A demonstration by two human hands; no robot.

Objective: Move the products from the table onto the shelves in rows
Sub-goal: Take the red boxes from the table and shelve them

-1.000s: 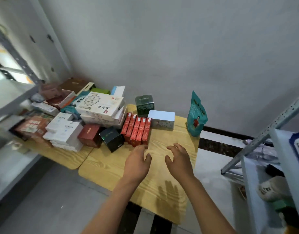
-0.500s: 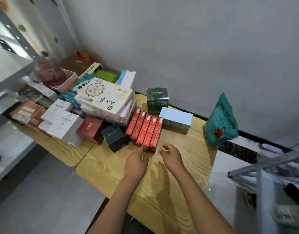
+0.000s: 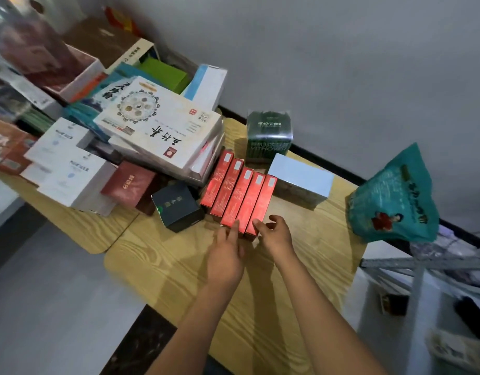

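At lower centre of the frame both hands reached over the table (image 3: 301, 288) to the near ends of the red boxes (image 3: 237, 194): the left hand (image 3: 226, 259) lay with straight fingers touching those ends, and the right hand (image 3: 274, 236) had loosely curled fingers at the rightmost box's corner, gripping nothing as far as could be told. This looked like the start of a pick-up, and the next move probably called for squeezing the five boxes together from both sides. Beyond them, at centre, stood the pale box (image 3: 301, 180) and green box (image 3: 268, 136).
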